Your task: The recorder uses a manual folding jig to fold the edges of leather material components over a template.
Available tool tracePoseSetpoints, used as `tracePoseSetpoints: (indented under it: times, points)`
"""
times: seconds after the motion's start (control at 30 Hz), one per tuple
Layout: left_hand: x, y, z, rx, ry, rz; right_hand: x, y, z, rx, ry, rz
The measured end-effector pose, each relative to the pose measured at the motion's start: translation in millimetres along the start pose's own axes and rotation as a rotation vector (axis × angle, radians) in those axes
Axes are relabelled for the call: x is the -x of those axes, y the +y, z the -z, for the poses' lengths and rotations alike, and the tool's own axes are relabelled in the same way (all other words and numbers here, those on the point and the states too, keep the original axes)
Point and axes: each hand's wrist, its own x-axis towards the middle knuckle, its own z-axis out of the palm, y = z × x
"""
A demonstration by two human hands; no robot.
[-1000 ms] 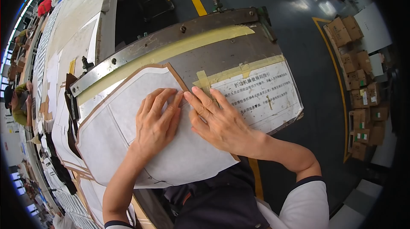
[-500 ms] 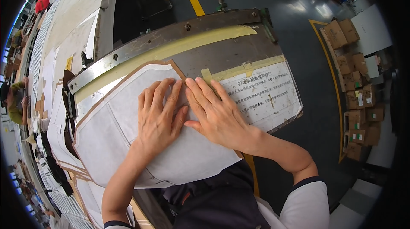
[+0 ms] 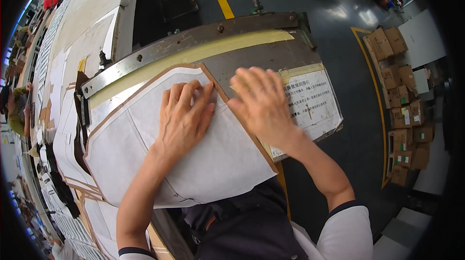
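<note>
A large shaped white panel with a brown border (image 3: 223, 163) lies over a metal machine bed (image 3: 237, 61), its near edge hanging close to my apron. My left hand (image 3: 181, 114) rests on the panel near its right border, fingers bent and somewhat apart, pressing on the white face. Just right of that border is my right hand (image 3: 264, 105), blurred by motion, with fingers stretched out and nothing visible in them. It partly covers a printed sheet (image 3: 315, 105) taped to the bed. Whether this hand touches the panel's brown edge, I cannot tell.
A long metal bar (image 3: 179, 42) with bolts runs along the bed's far side, beside yellow tape (image 3: 242, 42). More brown-edged white panels (image 3: 68, 158) lie at left. Cardboard boxes (image 3: 380, 44) are stacked at right. A co-worker (image 3: 18, 114) is at the far left.
My right hand has moved off the panel to the right, uncovering its brown edge. My left hand stays on the panel, and the two hands are now farther apart.
</note>
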Motion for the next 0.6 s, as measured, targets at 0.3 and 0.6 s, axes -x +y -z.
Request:
tracePoseSetpoints:
  times: [0.3,0.6]
  points:
    - [-6.1,2.7,-2.0,-0.003,0.021,-0.003,4.6,-8.7,-4.4,-0.091,-0.067,0.063]
    - [-0.4,-0.1,-5.9,-0.02,0.063,-0.025,4.3,6.8,-4.5,-0.047,-0.016,0.159]
